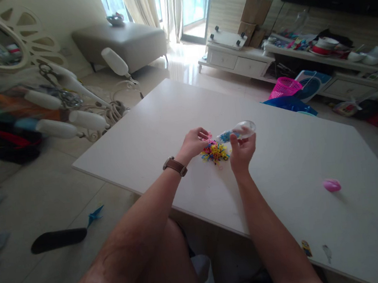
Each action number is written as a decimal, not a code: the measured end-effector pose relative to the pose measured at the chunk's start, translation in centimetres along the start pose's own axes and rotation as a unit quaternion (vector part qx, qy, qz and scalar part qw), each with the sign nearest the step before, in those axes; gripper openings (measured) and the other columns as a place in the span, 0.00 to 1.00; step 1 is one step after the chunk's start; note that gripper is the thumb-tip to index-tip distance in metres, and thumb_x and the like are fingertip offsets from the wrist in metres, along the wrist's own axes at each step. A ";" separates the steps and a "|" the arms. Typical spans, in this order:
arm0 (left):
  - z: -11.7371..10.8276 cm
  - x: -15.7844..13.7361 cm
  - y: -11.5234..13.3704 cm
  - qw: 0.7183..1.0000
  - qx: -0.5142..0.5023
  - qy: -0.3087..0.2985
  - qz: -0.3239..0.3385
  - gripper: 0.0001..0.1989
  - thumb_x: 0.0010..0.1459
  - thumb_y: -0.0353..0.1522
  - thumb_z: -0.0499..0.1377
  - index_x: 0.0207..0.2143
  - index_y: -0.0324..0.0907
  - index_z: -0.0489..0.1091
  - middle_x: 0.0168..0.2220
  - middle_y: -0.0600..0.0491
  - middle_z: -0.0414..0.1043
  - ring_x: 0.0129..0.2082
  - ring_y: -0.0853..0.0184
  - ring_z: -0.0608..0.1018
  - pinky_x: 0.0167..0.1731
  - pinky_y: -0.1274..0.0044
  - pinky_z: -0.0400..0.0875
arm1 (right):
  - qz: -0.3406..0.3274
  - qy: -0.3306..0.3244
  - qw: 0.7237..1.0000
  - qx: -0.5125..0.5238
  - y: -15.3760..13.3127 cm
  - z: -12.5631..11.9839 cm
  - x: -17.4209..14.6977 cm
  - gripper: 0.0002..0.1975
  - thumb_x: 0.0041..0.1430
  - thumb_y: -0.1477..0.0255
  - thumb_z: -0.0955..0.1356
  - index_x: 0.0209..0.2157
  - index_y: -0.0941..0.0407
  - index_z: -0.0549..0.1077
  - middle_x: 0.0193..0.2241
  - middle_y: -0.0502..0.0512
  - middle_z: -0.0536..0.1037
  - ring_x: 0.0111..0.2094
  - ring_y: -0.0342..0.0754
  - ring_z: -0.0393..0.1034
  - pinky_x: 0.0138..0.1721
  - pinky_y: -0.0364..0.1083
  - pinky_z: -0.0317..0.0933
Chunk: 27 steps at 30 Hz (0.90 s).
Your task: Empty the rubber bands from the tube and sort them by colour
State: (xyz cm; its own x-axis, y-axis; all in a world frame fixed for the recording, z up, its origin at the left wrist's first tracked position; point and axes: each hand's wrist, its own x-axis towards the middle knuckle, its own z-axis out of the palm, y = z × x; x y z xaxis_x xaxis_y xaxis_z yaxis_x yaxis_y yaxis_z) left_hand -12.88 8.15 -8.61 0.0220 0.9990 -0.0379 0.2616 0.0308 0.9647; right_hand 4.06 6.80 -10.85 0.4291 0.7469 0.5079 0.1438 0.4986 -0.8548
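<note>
A clear plastic bottle [245, 128] lies sideways in my right hand [241, 151], thumb on the near side and fingers wrapped behind. Small blue pieces [225, 136] show inside its narrow end, which points left. Below that end is a heap of small colourful loops [215, 152], mostly yellow, pink and blue, looking like rubber bands. My left hand [194, 143], with a brown-strapped watch [175, 165] on its wrist, reaches to the heap's left edge. Its fingers are bent together around some pink pieces [208, 136]; the exact grip is partly hidden.
On the white table [158, 117], a pink egg-shaped object [332, 185] sits at the right. A small yellow cartoon figure [306, 248] lies by the near edge. A lamp with white shades [86, 119] stands beyond the left edge. A pink basket [285, 87] is behind the table.
</note>
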 end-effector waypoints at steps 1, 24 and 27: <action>-0.1 0.0 0.0 1.000 0.013 0.003 0.004 0.13 0.45 0.21 0.64 0.36 0.38 0.75 0.35 0.49 0.79 0.32 0.68 0.77 0.29 0.79 0.69 | -0.005 -0.012 1.000 -0.016 -0.2 0.0 -0.2 0.28 0.56 0.53 0.73 0.51 0.55 0.69 0.44 0.56 0.78 0.45 0.50 0.76 0.50 0.53 0.70; 1.0 -0.2 0.3 0.974 -0.201 -0.081 -0.063 0.12 0.50 0.25 0.70 0.38 0.37 0.75 0.34 0.50 0.79 0.27 0.72 0.76 0.29 0.79 0.68 | -0.008 0.022 1.000 0.001 -0.8 0.8 -0.8 0.25 0.55 0.56 0.74 0.48 0.55 0.71 0.43 0.53 0.77 0.46 0.50 0.75 0.55 0.54 0.66; 0.9 -0.5 0.7 0.951 -0.273 -0.117 -0.088 0.14 0.51 0.27 0.72 0.39 0.37 0.74 0.35 0.50 0.79 0.28 0.74 0.76 0.29 0.80 0.67 | -0.002 0.038 0.998 0.050 -0.7 1.0 -0.8 0.26 0.56 0.53 0.74 0.49 0.54 0.69 0.42 0.53 0.77 0.46 0.50 0.75 0.56 0.55 0.66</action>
State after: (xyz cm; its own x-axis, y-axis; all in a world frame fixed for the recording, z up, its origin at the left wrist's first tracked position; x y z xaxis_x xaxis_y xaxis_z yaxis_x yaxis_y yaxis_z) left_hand -11.80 7.67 -8.18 0.2544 0.9447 -0.2068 -0.2565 0.2721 0.9275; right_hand 2.74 6.25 -10.55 0.4962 0.7106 0.4989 0.0579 0.5463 -0.8356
